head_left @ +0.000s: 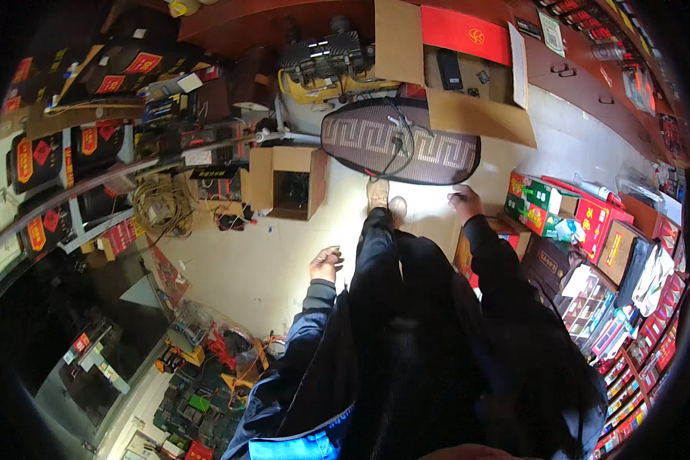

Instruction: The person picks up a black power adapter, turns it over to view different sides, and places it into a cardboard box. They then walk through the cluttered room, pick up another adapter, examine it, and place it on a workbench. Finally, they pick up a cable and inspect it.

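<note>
Standing: the person stands on a pale floor amid a cluttered shop, both arms out in front and no thing in either hand; as a judgement, this is a walk or a pause between handlings, not a grasp.
Oval mat: a dark oval mat with a pale key pattern lies on the floor just far of the shoes, a black cable across it; it is the thing nearest the right hand.
Right hand: the right hand hangs near the mat's near-right edge, apart from it, fingers loosely curled, holding nothing.
Left hand: the left hand is nearer and to the left, over bare floor, loosely half-closed and empty.
Small carton: an open brown carton stands on the floor, left of the shoes, well apart from the left hand.
Large carton: a bigger open cardboard box sits far right, beyond the mat.
Right side: red and green gift boxes are stacked along the right.
Next move: any pick-up would, I judge, call for bending and reaching lower first.
</note>
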The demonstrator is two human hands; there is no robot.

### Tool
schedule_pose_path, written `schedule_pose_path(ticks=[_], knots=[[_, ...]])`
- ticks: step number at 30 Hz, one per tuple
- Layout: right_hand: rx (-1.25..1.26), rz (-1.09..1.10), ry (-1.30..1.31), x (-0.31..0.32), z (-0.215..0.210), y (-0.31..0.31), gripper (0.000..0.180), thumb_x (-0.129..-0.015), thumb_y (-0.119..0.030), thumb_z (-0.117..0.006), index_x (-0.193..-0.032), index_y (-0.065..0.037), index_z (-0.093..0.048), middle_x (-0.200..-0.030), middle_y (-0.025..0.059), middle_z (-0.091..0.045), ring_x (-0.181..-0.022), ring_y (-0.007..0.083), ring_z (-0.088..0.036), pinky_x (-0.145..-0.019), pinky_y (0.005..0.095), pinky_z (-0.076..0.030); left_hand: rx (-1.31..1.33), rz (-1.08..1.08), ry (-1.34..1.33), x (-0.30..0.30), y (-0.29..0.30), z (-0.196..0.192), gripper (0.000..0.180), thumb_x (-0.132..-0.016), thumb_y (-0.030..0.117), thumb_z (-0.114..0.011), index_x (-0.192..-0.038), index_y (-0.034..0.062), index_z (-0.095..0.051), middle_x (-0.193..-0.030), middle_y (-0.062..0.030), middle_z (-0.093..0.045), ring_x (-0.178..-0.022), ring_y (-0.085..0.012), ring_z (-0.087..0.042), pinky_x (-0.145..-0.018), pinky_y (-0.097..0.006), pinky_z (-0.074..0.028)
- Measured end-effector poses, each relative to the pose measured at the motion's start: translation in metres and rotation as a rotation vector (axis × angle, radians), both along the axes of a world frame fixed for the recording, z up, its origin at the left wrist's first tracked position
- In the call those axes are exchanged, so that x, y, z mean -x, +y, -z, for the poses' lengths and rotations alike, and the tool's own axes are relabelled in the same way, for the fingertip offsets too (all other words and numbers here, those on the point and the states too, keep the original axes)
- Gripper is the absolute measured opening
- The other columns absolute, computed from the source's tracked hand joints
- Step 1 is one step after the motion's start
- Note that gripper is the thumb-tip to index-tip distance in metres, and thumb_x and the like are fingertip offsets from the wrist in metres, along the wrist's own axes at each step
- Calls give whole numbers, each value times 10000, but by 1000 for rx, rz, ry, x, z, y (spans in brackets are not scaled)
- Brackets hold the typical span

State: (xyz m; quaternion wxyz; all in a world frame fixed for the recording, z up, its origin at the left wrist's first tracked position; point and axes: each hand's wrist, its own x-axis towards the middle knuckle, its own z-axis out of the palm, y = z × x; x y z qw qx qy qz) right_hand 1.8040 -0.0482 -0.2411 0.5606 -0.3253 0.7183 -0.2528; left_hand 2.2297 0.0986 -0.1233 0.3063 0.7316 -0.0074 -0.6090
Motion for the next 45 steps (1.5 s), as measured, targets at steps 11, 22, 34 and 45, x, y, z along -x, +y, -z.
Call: schedule_pose_path(ticks=[11,22,34,45], knots=[[180,-516,475,-85,166,-121,352,-942,-223,-668,-1194,21,-635,-1083,208,-715,-892,291,-710,-798,361,-546,556,827,-427,124,-205,242,524,-841,171,-757,-1315,23,-589,-1252,-200,-636,-1113,-365,-635,-935,-425,-518],[-30,-63,-274,-101,43,-135,377,-986,-165,-624,-1289,50,-558,-1038,84,-683,-864,170,-702,-803,282,-548,289,-38,168,152,-235,233,139,-996,163,-624,-931,45,-588,-796,-74,-637,-683,-190,-626,-640,-338,-537],[121,-440,-386,-78,-142,-37,302,-938,-96,-635,-1217,19,-645,-939,49,-671,-820,135,-632,-789,276,-524,505,-632,670,158,-216,-12,469,-1049,490,-468,-1037,43,-608,-787,-74,-598,-738,-227,-581,-721,-366,-508],[170,-810,-154,-65,-153,-40,179,-908,-152,-698,-1006,-3,-708,-912,111,-706,-834,205,-665,-780,308,-519,478,-826,577,153,-108,-43,412,-1057,401,-521,-745,143,-446,-586,23,-364,-467,-102,-285,-484,-273,-273]])
